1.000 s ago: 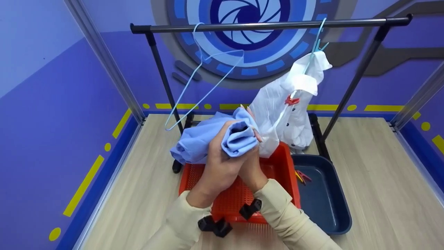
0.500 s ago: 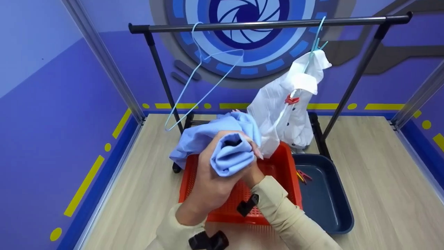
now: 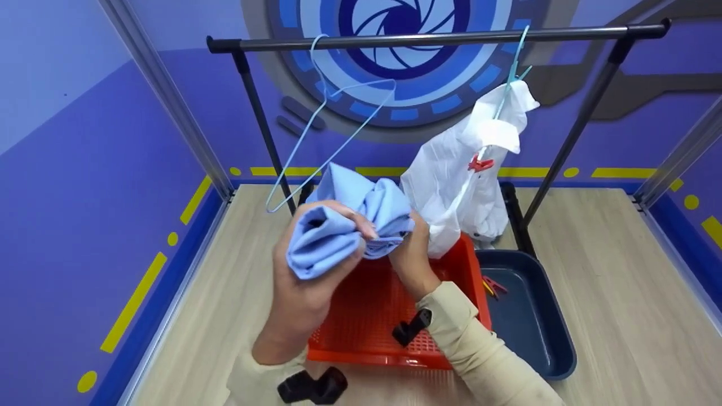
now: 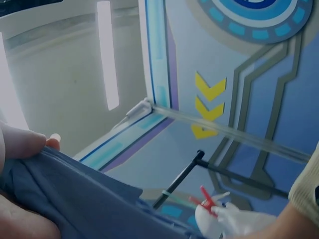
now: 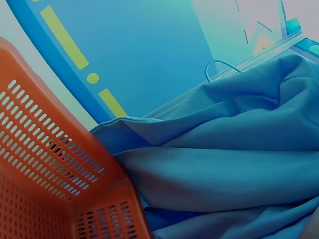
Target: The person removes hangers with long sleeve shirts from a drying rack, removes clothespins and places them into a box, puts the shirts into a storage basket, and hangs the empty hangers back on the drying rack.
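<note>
Where the left hand (image 3: 303, 294) grips: fingers curl close round a rolled end of blue cloth (image 3: 386, 206).
Right hand (image 3: 415, 254): against the cloth's bunched part — fingers hidden, closure can't be told.
Red basket (image 3: 383, 359): below the grip.

Bright, even light covers the worktop (image 3: 609, 270) in the head view and bleaches the white garment (image 3: 434, 175), while strip lights (image 4: 107, 59) glare in the hazy left wrist view, leaving the blue cloth (image 4: 84, 194) dim, and the right wrist view looks soft, cyan-tinted.
</note>
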A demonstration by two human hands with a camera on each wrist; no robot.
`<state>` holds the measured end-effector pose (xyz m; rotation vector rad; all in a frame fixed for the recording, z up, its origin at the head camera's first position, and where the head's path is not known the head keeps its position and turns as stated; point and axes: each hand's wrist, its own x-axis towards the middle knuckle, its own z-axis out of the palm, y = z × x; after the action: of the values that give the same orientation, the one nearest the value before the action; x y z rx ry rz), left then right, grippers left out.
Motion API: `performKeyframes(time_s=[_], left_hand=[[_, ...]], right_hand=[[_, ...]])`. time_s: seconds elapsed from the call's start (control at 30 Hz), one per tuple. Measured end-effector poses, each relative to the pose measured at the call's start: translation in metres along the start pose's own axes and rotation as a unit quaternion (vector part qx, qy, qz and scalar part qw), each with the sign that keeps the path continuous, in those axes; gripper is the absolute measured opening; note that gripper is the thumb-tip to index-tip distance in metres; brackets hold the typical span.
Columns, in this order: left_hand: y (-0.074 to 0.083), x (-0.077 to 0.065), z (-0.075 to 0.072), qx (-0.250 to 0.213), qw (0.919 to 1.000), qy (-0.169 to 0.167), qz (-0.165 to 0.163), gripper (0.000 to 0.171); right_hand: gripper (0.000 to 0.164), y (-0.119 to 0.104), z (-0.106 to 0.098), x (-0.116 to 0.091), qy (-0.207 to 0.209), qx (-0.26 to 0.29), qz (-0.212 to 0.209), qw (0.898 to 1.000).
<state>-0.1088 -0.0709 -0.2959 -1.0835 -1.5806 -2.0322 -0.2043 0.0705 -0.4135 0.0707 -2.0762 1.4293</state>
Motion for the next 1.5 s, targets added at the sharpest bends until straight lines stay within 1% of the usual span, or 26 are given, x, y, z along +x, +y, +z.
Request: performKeyframes(time_s=[0.03, 0.07, 0.1, 0.17, 0.23, 0.27, 0.4, 0.5, 0.6, 0.67, 0.7, 0.8, 0.9, 0.97, 1.03, 1.13, 1.23, 1.3, 1.37, 1.43, 1.5], left_hand=[[0.000, 0.001, -0.004, 0.009, 0.9999, 0.007, 0.007, 0.031], [0.000, 0.003, -0.008, 0.019, 0.9996, 0.015, 0.013, 0.031], [0.000, 0.004, -0.012, 0.026, 0.9992, 0.025, 0.019, 0.032], [-0.003, 0.006, -0.021, 0.038, 0.9980, 0.046, 0.022, 0.033], [-0.007, 0.006, -0.032, 0.036, 0.9964, 0.075, 0.013, 0.036], [-0.010, 0.005, -0.038, 0.031, 0.9954, 0.091, 0.004, 0.038], [-0.023, 0.004, -0.060, -0.009, 0.9891, 0.145, -0.024, 0.045], [-0.030, 0.003, -0.073, -0.022, 0.9849, 0.169, -0.032, 0.045], [-0.035, 0.003, -0.084, -0.018, 0.9813, 0.188, -0.038, 0.044], [-0.038, 0.003, -0.090, -0.007, 0.9776, 0.206, -0.042, 0.044], [-0.040, 0.002, -0.093, 0.000, 0.9754, 0.216, -0.046, 0.044], [-0.045, 0.001, -0.100, 0.022, 0.9680, 0.244, -0.056, 0.046], [-0.051, -0.002, -0.106, 0.040, 0.9646, 0.254, -0.059, 0.054], [-0.056, -0.005, -0.110, 0.070, 0.9636, 0.250, -0.062, 0.058], [-0.059, -0.008, -0.113, 0.119, 0.9637, 0.230, -0.066, 0.057], [-0.064, -0.014, -0.117, 0.215, 0.9585, 0.171, -0.075, 0.047], [-0.068, -0.020, -0.119, 0.286, 0.9489, 0.101, -0.087, 0.034], [-0.070, -0.024, -0.121, 0.307, 0.9429, 0.064, -0.111, 0.028], [-0.072, -0.026, -0.122, 0.324, 0.9349, 0.036, -0.139, 0.028], [-0.073, -0.028, -0.122, 0.337, 0.9263, 0.011, -0.168, 0.034], [-0.073, -0.029, -0.122, 0.348, 0.9174, -0.010, -0.193, 0.044]], right_hand=[[0.009, 0.002, 0.001, 0.001, 0.004, 0.013, 0.001, 1.000], [0.012, 0.004, 0.002, 0.002, 0.006, 0.032, 0.011, 0.999], [0.014, 0.005, 0.002, 0.003, 0.005, 0.062, 0.026, 0.998], [0.018, 0.008, 0.002, 0.004, 0.001, 0.089, 0.046, 0.995], [0.019, 0.008, 0.001, 0.004, -0.006, 0.098, 0.059, 0.993], [0.019, 0.007, 0.001, 0.005, -0.010, 0.092, 0.063, 0.994], [0.021, 0.005, -0.002, 0.002, -0.029, 0.114, 0.078, 0.990], [0.027, 0.005, -0.005, 0.000, -0.045, 0.137, 0.090, 0.985], [0.033, 0.005, -0.008, -0.001, -0.064, 0.157, 0.084, 0.982], [0.037, 0.005, -0.011, -0.002, -0.080, 0.190, 0.078, 0.976], [0.039, 0.004, -0.012, -0.003, -0.088, 0.210, 0.077, 0.971], [0.045, 0.003, -0.016, -0.004, -0.107, 0.275, 0.077, 0.952], [0.050, 0.001, -0.018, -0.005, -0.110, 0.314, 0.088, 0.939], [0.051, -0.001, -0.019, -0.004, -0.105, 0.326, 0.094, 0.935], [0.051, -0.002, -0.019, -0.003, -0.096, 0.337, 0.103, 0.931], [0.047, -0.004, -0.019, -0.001, -0.079, 0.359, 0.122, 0.922], [0.043, -0.005, -0.020, 0.001, -0.061, 0.383, 0.140, 0.911], [0.040, -0.005, -0.020, 0.002, -0.052, 0.394, 0.150, 0.905], [0.037, -0.007, -0.021, 0.003, -0.047, 0.400, 0.159, 0.901], [0.036, -0.008, -0.021, 0.003, -0.042, 0.402, 0.167, 0.899], [0.036, -0.009, -0.021, 0.003, -0.039, 0.400, 0.172, 0.899]])
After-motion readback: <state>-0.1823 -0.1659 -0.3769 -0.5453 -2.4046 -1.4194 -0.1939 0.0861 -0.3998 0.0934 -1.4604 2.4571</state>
